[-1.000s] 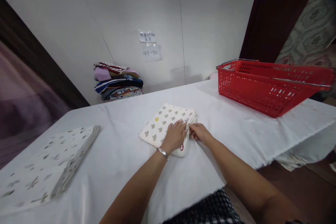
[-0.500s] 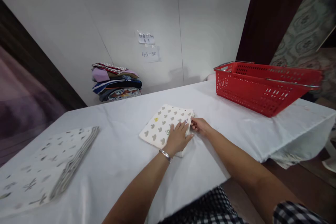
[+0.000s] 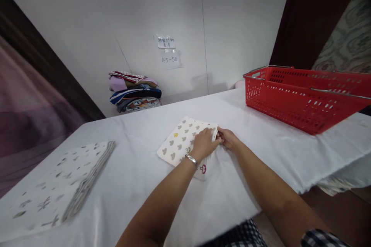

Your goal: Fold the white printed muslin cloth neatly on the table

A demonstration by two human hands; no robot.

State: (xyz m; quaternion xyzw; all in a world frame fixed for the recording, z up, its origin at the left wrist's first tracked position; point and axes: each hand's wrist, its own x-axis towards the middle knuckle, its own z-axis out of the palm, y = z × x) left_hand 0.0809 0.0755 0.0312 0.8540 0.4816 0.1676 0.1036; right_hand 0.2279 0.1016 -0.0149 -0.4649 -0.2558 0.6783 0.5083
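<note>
A folded white cloth (image 3: 179,139) printed with grey mushrooms and a few coloured ones lies on the white-covered table (image 3: 139,185). My left hand (image 3: 204,144), with a silver bracelet on its wrist, rests over the cloth's right part. Its fingers close around the raised right edge, with the thumb toward my other hand. At the far right corner my right hand (image 3: 227,137) pinches the cloth's layers between curled fingers. The two hands almost touch, and my left hand hides part of the print.
On the left lies a larger folded white cloth (image 3: 66,177) with dark leaf prints. A stack of folded fabrics (image 3: 135,92) stands by the wall at the back. The red plastic basket (image 3: 290,102) with metal handles sits at the back right.
My left hand has slid from lying spread on the cloth to its right edge, closing there. That edge is lifted, and a red mushroom shows near the front corner. The view has shifted slightly.
</note>
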